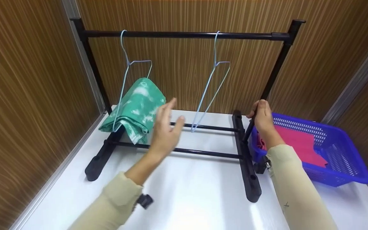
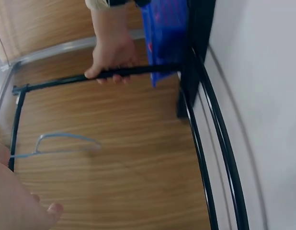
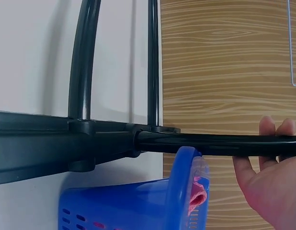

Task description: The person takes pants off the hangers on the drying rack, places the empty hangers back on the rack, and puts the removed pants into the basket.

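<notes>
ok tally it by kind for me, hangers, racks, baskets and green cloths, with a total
Hangers: 2
Black rack: 1
Blue basket: 1
Green cloth: 1
Total: 5

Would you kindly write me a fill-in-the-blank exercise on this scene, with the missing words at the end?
1. The black tubular rack carries ____ light-blue wire hangers.
2. In the head view, the green-and-white patterned cloth is on the ____-hand hanger.
3. The person's right hand grips the rack, while the left hand holds ____.
4. The blue perforated plastic basket, holding pink fabric, stands on the rack's ____ side.

Missing words: two; left; nothing; right.
</notes>
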Motion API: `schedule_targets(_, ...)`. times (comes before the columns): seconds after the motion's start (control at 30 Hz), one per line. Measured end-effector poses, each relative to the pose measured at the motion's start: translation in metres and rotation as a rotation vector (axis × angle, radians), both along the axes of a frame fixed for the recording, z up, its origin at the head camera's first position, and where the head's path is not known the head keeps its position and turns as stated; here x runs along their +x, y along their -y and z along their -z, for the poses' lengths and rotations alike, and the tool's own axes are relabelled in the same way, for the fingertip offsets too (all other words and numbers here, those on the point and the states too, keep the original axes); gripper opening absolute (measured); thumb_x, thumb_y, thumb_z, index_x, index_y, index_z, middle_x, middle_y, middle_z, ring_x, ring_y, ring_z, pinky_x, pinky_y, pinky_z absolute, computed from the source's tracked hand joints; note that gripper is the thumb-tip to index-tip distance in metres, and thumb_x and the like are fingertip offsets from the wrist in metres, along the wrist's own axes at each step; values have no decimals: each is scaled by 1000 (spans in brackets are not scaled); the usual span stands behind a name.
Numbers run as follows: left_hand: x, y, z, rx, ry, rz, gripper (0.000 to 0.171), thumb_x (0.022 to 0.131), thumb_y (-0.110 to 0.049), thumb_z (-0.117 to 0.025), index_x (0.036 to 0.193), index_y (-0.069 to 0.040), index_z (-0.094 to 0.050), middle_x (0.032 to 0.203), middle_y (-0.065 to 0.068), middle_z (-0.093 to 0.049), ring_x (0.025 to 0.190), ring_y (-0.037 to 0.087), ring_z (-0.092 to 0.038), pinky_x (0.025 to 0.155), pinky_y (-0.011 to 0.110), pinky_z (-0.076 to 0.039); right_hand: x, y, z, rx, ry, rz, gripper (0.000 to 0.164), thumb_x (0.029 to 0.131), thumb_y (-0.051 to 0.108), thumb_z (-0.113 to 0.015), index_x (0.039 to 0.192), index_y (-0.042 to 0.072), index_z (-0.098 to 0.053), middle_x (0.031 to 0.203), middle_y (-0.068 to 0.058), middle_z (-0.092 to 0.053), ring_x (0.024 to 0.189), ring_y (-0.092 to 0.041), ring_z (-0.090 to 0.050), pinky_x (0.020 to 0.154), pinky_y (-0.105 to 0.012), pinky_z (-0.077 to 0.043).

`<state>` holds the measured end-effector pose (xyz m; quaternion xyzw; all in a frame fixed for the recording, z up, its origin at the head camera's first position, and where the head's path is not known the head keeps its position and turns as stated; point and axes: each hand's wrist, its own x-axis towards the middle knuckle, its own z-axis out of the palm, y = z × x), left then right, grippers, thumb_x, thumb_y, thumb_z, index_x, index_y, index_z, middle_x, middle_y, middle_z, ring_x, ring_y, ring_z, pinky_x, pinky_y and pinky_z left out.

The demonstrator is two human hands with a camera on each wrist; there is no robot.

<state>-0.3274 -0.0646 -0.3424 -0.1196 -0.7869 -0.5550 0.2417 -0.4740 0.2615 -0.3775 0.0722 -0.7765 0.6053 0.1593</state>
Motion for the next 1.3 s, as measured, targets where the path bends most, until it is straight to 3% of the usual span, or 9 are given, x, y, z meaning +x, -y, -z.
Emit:
schedule_targets(0.17, -4, 38, -1, -130, -102, -150, 58, 95, -21, -60, 149, -11, -43, 143, 13, -44, 134, 28, -38, 110, 50, -36, -2, 1, 5, 14, 16, 4, 51, 104, 54, -17, 106, 9, -42, 90, -12, -48, 90, -28, -59, 86, -37, -46)
schedule_targets(0.3, -12, 75, -13, -216, -223, -291, 53, 91, -17, -64, 142, -8, -52, 136, 15, -48, 128, 32, -40, 105, 51, -38, 0, 6, 2, 6, 24, -4, 44, 105, 50, -17, 104, 14, -43, 88, -10, -49, 87, -24, -60, 85, -35, -45)
schedule_targets(0.4, -18, 102, -23, -229, -212, -377, 53, 91, -18, -64, 141, -9, -52, 140, 14, -45, 131, 32, -37, 106, 52, -36, 6, 11, -4, -13, 19, -25, 41, 108, 41, -16, 105, 10, -43, 86, -12, -50, 84, -23, -61, 82, -34, -45)
schedule_targets(0.5, -21, 124, -27, -208, -145, -421, 54, 93, -21, -62, 145, -11, -49, 144, 13, -40, 134, 32, -33, 108, 51, -35, 15, 14, -11, -21, 24, -36, 42, 109, 36, -16, 108, 2, -41, 85, -13, -49, 82, -24, -60, 82, -35, -44)
schedule_targets(0.7, -23, 153, -19, -154, 20, -426, 60, 98, -29, -56, 152, -12, -37, 151, 13, -27, 140, 31, -25, 109, 48, -37, 22, 19, -16, -22, 23, -52, 40, 110, 34, -17, 106, 3, -42, 83, -10, -50, 92, -40, -58, 85, -38, -44)
schedule_targets(0.93, -25, 168, -6, -220, 191, -386, 76, 99, -36, -51, 160, -11, -14, 158, 20, -18, 143, 42, -19, 112, 62, -26, 21, 22, -15, -32, 1, -57, 44, 110, 34, -17, 109, -4, -40, 83, -10, -50, 89, -37, -58, 83, -39, -43)
schedule_targets(1.13, -25, 174, 6, -171, 244, -307, 73, 101, -32, -50, 159, -7, -14, 150, 22, -40, 140, 42, -32, 114, 59, -27, 24, 21, -13, -45, 3, -65, 38, 110, 35, -18, 103, 7, -43, 78, -1, -49, 93, -43, -56, 82, -40, -43)
schedule_targets(1.3, -22, 171, 12, -137, 253, -261, 62, 104, -25, -48, 156, -2, -24, 139, 24, -53, 133, 37, -46, 114, 54, -32, 16, 19, -7, -45, -3, -62, 39, 110, 36, -18, 104, 7, -43, 79, -4, -49, 90, -39, -57, 83, -41, -44)
